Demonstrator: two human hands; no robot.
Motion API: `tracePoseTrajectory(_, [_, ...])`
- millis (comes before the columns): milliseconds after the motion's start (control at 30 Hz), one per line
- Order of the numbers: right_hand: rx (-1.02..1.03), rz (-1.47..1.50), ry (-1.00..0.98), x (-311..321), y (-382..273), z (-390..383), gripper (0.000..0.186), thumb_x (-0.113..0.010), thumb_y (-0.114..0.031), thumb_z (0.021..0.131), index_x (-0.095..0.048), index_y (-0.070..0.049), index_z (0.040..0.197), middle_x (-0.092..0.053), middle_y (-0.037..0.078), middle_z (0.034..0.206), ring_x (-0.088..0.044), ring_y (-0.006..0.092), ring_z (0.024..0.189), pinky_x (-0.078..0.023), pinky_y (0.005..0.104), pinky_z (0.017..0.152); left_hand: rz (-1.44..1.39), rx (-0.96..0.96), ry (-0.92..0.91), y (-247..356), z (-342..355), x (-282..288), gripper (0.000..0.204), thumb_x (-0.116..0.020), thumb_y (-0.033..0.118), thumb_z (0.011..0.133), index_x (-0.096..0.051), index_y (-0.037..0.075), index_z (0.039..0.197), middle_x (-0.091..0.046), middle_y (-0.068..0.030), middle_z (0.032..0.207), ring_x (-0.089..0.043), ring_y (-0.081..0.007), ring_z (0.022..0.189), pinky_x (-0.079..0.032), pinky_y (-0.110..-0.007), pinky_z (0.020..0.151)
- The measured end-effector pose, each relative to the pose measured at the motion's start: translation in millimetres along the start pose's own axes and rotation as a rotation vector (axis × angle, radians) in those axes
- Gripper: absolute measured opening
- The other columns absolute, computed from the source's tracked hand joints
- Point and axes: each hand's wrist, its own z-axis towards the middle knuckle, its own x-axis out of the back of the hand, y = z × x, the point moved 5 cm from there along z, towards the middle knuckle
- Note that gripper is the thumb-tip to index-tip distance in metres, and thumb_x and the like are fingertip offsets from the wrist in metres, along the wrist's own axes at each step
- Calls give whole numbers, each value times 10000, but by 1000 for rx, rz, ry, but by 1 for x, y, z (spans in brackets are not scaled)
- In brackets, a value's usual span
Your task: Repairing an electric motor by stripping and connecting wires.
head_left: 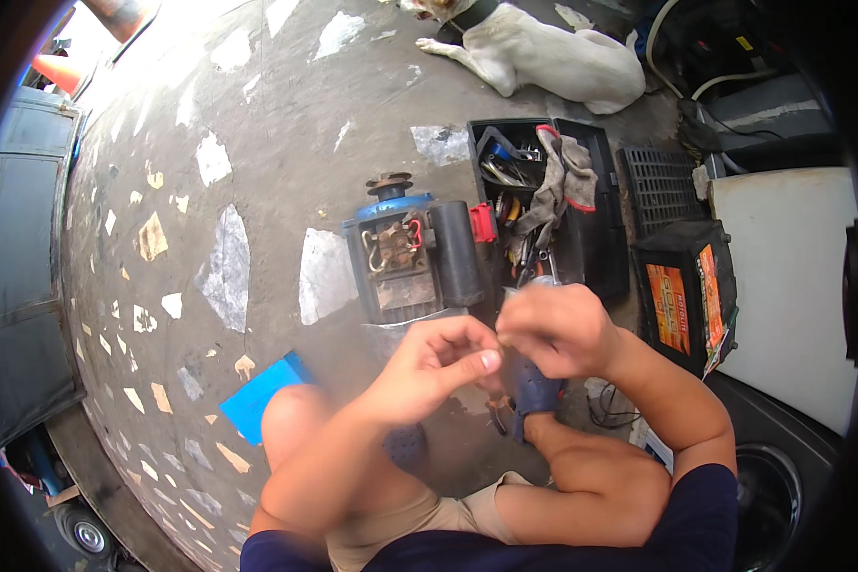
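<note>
Left hand (pixel 427 367): bare, fingers curled, thumb and forefinger drawn close together, palm side turned partly to view. Whether anything is pinched there: cannot tell.

Right hand (pixel 564 329): bare, blurred, fingers bent inward, tips meeting those of the left. Contents, if any, too small to tell.

Handling note: fingertip work of this kind probably goes best with the left pinch kept firm and the right making short, light movements. Forearms could be braced on the knees for steadiness.

Electric motor (pixel 405 292), as it appears: on the floor just beyond the hands, finned body toward the wearer, pulley (pixel 389 181) pointing away. Fitted with a blue end ring (pixel 402 205); terminal area uncovered, showing a red wire (pixel 416 233) and a white wire (pixel 374 255). Advisable to keep loose bits out of this opening and not to tug the wires.

Black cylinder (pixel 459 255): along the motor's right side.

Toolbox (pixel 593 250): black, lid open, right of the motor; a dropped small part might be lost among its tools. Holds wrenches (pixel 543 259); grey work gloves (pixel 547 186), red-cuffed, draped over.

Battery (pixel 675 303): black, orange labels, right of the toolbox.

Blue box (pixel 257 397): beside the left knee.
</note>
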Motion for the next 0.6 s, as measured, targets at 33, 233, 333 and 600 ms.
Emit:
tracePoseTrajectory(33, [-254, 106, 0, 1, 5, -1, 173, -774, -27, 909, -694, 16, 1057, -702, 109, 937, -716, 207, 788, -575, 313, 683, -2, 0, -6, -4, 0, 0, 155, -721, 163, 1043, -685, 17, 1082, -735, -46, 945, -720, -124, 849, -592, -304, 803])
tracePoseTrajectory(233, [-865, 636, 69, -18, 15, -23, 167, -717, -54, 983, -685, 33, 1122, -710, 25, 983, -676, 66, 850, -572, 257, 761, 679, -479, 345, 19, -3, 7, 58, -743, -16, 960, -707, -23, 1005, -681, -55, 953, -669, -109, 850, -598, -265, 747])
tracePoseTrajectory(333, [-910, 715, 55, -19, 11, -21, 166, -714, -60, 991, -677, 32, 1124, -701, 12, 971, -669, 52, 861, -559, 246, 751, 803, -541, 354, 21, -4, 3, 52, -749, -27, 943, -715, -21, 981, -679, -53, 931, -651, -94, 832, -573, -252, 694])
tracePoseTrajectory(600, [-833, 626, -27, -20, 8, -16, 132, -659, -48, 1025, -666, 26, 1134, -722, 32, 957, -656, 54, 811, -545, 242, 708, 388, -335, 361, 8, -2, 4, 72, -734, 69, 968, -714, 2, 983, -710, -32, 868, -660, -96, 801, -540, -269, 690])
